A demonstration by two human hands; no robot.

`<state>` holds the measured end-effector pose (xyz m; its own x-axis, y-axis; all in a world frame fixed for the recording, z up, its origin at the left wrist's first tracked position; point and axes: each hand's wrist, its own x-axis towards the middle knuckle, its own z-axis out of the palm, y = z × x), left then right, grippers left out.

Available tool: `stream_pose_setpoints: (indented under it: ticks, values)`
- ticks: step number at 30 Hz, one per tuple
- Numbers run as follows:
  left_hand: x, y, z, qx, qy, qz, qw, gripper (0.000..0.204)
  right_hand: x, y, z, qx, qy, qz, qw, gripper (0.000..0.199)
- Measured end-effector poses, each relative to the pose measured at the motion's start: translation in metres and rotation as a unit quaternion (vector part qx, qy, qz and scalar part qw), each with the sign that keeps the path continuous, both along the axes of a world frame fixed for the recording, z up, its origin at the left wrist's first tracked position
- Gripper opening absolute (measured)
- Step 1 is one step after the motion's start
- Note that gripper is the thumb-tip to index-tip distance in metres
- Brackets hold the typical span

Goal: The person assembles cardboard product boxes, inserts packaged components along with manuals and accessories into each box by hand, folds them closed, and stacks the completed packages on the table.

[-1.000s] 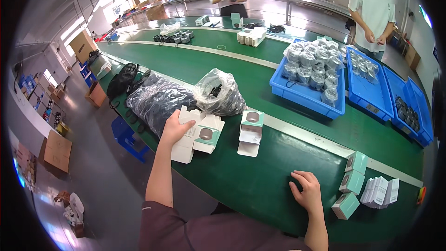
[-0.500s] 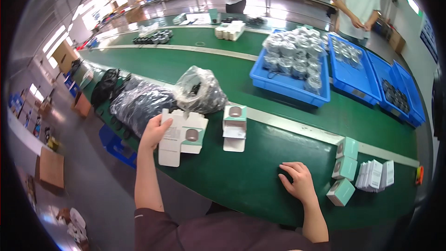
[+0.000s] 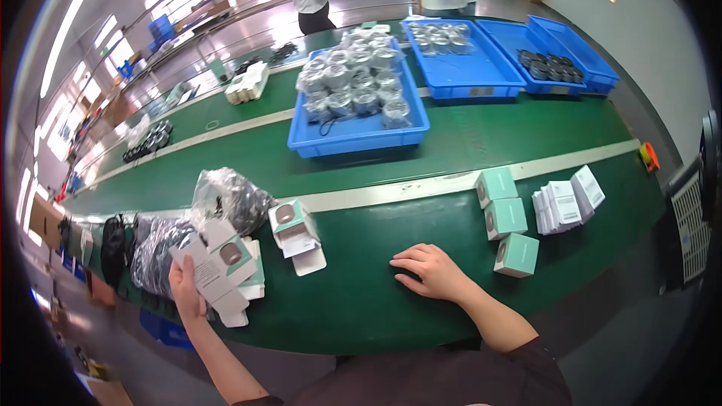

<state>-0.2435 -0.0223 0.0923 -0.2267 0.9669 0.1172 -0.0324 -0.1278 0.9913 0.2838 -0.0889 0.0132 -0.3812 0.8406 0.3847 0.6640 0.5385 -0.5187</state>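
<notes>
My left hand (image 3: pixel 186 286) pinches a flat, unfolded white-and-green carton (image 3: pixel 214 274) by its edge, tilted over the near left of the table. More white-and-green card (image 3: pixel 256 278) shows behind it; whether that is a separate carton I cannot tell. My right hand (image 3: pixel 430 271) rests on the green tabletop with its fingers stretched out, holding nothing. Between the hands, farther back, stands an open small box (image 3: pixel 292 224) with its flap hanging toward me and white paper at its opening. Right of my right hand, several closed green boxes (image 3: pixel 505 218) stand in a row.
White folded leaflets (image 3: pixel 560 207) sit right of the boxes. Clear plastic bags (image 3: pixel 229 199) of dark parts lie at left. A blue tray (image 3: pixel 361 139) of wrapped silver cylinders and more blue trays (image 3: pixel 466 86) stand farther back. An orange tape dispenser (image 3: pixel 648 156) is at far right. Two people stand beyond.
The view has swung to the right, so the table's contents appear farther left. The carton in my left hand has turned and tilts more; my right hand stays resting on the table.
</notes>
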Motion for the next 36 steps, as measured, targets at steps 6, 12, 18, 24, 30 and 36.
stream_pose_setpoints:
  ticks: [6,12,18,24,30,36]
  values:
    - [0.031,-0.002,0.011,0.078,-0.072,0.011,0.994,0.023,0.002,-0.002,-0.006,0.003,0.030,0.001,1.000,0.029]
    - [0.079,-0.013,0.008,0.108,-0.024,-0.044,0.993,0.023,-0.013,-0.001,0.021,-0.071,0.146,0.013,0.987,0.047]
    - [0.135,-0.016,0.009,0.045,-0.018,-0.034,0.998,0.015,-0.032,-0.001,0.058,-0.079,0.255,0.029,0.963,0.066]
    - [0.235,-0.021,-0.003,0.024,0.046,-0.213,0.976,0.019,-0.036,0.006,0.047,-0.229,0.379,0.105,0.891,0.051]
    - [0.299,-0.007,-0.018,0.076,-0.001,-0.162,0.984,0.029,-0.019,0.001,0.027,-0.222,0.559,0.129,0.789,0.065]
    - [0.329,0.001,-0.035,0.171,0.171,-0.127,0.962,0.042,-0.005,0.008,0.008,-0.116,0.525,0.072,0.840,0.068]
